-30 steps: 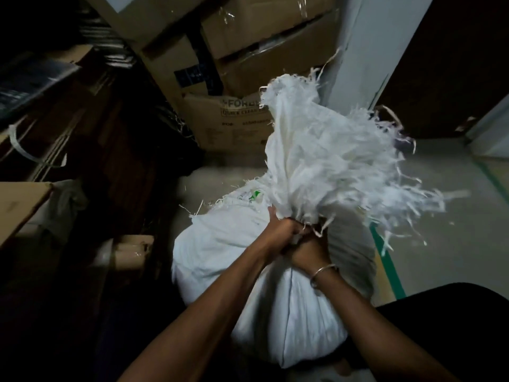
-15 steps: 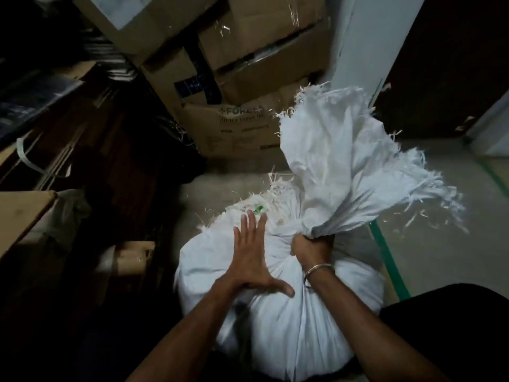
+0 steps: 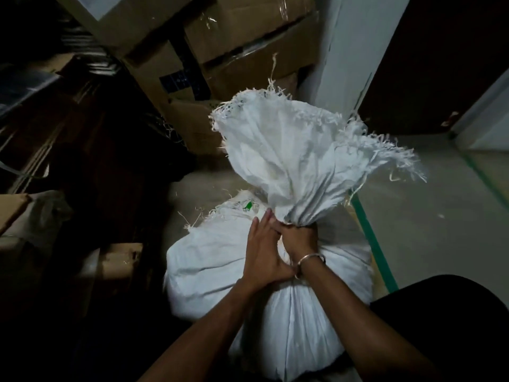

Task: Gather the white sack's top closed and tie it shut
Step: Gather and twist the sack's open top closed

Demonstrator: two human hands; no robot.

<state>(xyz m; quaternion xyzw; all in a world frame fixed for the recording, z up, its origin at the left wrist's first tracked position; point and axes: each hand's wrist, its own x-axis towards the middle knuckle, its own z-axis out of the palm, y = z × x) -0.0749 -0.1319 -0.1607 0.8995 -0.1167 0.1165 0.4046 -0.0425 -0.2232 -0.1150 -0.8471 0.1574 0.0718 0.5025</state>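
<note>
Stacked cardboard boxes (image 3: pixel 248 37) fill the upper middle of the frame behind the white sack (image 3: pixel 220 271) at lower centre. The right hand (image 3: pixel 298 238) is fisted round its bunched neck (image 3: pixel 298 213); the left hand (image 3: pixel 261 255) lies alongside, fingers (image 3: pixel 260 228) straight, holding nothing. With no tie visible, a slackened fist would likely let the frayed top (image 3: pixel 289 150) spring open.

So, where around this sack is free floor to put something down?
Right of the white sack, the bare floor beyond the green tape line is free. A smaller strip lies between the sack and the cardboard boxes. The dark left side is crowded with cardboard. At the neck, left hand and right hand leave no gap.
</note>
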